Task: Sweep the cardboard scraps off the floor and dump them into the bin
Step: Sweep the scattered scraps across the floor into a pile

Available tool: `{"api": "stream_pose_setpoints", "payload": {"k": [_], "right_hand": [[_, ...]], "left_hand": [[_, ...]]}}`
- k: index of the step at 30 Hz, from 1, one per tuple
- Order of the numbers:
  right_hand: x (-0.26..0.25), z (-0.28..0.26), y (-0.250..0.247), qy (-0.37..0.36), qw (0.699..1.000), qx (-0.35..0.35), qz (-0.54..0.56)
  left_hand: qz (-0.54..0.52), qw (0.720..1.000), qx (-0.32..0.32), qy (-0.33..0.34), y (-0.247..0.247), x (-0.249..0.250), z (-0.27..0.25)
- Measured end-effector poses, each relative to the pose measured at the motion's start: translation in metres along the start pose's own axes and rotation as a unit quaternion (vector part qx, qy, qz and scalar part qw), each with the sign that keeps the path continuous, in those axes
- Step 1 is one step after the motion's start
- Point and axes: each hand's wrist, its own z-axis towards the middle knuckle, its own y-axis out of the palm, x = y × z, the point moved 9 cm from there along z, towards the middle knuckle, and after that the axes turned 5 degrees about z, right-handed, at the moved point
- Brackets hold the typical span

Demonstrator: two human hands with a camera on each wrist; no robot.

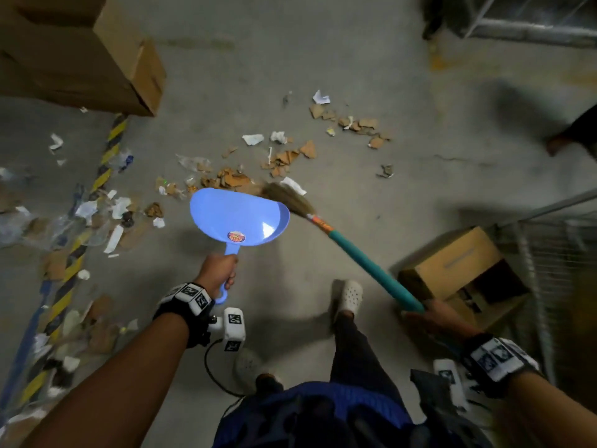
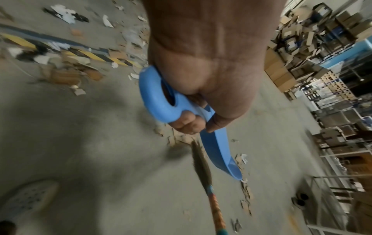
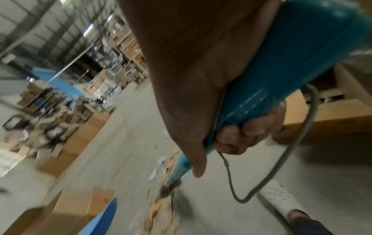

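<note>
Brown cardboard scraps (image 1: pixel 284 158) and white paper bits lie scattered over the grey concrete floor ahead of me. My left hand (image 1: pixel 218 273) grips the handle of a blue dustpan (image 1: pixel 239 216), whose empty scoop hangs just above the near edge of the scraps (image 2: pixel 177 139). My right hand (image 1: pixel 434 313) grips the teal handle of a straw broom (image 1: pixel 365 260). Its bristles (image 1: pixel 284 197) sit at the dustpan's right rim, by a white paper piece. In the wrist views, fingers wrap the dustpan handle (image 2: pixel 161 101) and the broom handle (image 3: pixel 281 76).
A large cardboard box (image 1: pixel 97 53) stands at the far left beside yellow-black floor tape (image 1: pixel 106 163) with more litter. An open box (image 1: pixel 462 279) lies at my right by a wire cage (image 1: pixel 555 253). My white shoe (image 1: pixel 349 295) is below the broom. Another person's foot (image 1: pixel 562 140) shows far right.
</note>
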Motion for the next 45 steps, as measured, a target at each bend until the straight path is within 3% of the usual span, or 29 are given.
{"api": "stream_pose_setpoints", "payload": {"k": [4, 9, 11, 14, 18, 24, 28, 31, 35, 39, 45], "right_hand": [[0.042, 0.051, -0.114, 0.031, 0.994, 0.061, 0.08], [0.051, 0.145, -0.253, 0.052, 0.964, 0.113, 0.235], [0.078, 0.226, -0.294, 0.042, 0.961, 0.088, 0.26], [0.062, 0.278, -0.334, 0.058, 0.956, 0.096, 0.272], [-0.001, 0.276, -0.305, 0.066, 0.969, 0.05, 0.234], [-0.017, 0.232, -0.148, 0.06, 0.981, -0.146, 0.113], [-0.025, 0.192, -0.082, 0.002, 0.979, -0.206, 0.0], [-0.027, 0.172, -0.065, -0.086, 0.974, -0.189, -0.087], [0.0, 0.143, -0.075, -0.128, 0.978, -0.13, -0.099], [0.034, 0.118, -0.113, -0.171, 0.984, -0.056, 0.004], [0.09, 0.106, -0.148, -0.08, 0.973, -0.001, 0.219]], "left_hand": [[0.01, 1.0, -0.009, -0.002, 0.07, 0.054, 0.024], [0.013, 0.999, 0.016, -0.033, 0.145, 0.102, 0.047], [0.021, 0.998, 0.021, -0.05, 0.17, 0.114, 0.054], [0.031, 0.997, 0.022, -0.067, 0.201, 0.124, 0.063], [0.017, 0.996, 0.034, -0.086, 0.223, 0.117, 0.06], [0.027, 0.99, 0.05, -0.126, 0.22, 0.085, 0.034], [0.014, 0.987, 0.081, -0.136, 0.201, 0.061, 0.006], [-0.008, 0.986, 0.107, -0.127, 0.187, 0.042, -0.019], [-0.064, 0.982, 0.141, -0.104, 0.173, 0.013, -0.059], [-0.12, 0.977, 0.156, -0.086, 0.173, -0.036, -0.096], [-0.157, 0.971, 0.154, -0.088, 0.188, -0.096, -0.142]]}}
